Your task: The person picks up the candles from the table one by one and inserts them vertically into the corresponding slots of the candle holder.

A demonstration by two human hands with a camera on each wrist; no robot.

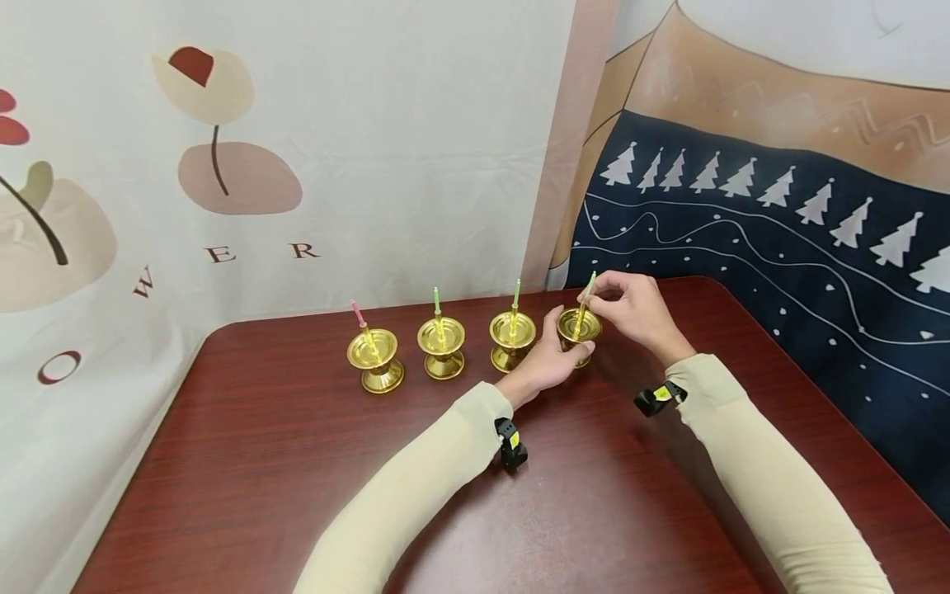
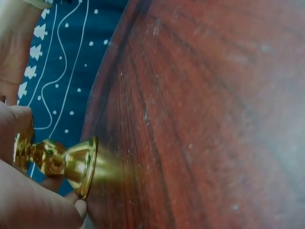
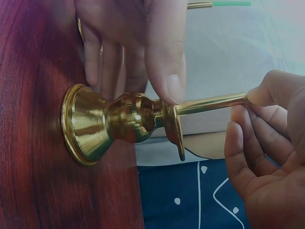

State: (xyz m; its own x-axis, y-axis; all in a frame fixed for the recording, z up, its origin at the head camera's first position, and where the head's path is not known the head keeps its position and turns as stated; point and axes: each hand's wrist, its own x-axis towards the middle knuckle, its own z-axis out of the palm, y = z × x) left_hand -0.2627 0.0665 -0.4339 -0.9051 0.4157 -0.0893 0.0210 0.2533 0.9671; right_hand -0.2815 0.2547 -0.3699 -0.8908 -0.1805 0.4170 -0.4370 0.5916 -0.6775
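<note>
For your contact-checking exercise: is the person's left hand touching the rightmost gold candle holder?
Touching. The right wrist view shows left hand fingers against the candle holder stem and cup.

**Table and what stands on it**

A dark red wooden table [image 1: 297,495] carries four brass holders in a row near its far edge: first [image 1: 375,360], second [image 1: 441,347], third [image 1: 511,340], fourth [image 1: 578,332], each upright.

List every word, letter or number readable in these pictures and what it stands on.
"W", "E", "R": brown letters on the pale floral backdrop cloth.
"O": dark red ring-shaped letter lower on the same cloth.
Yellow tags on the wrist bands: too small to read.
Gold candle holders: no text.
</note>
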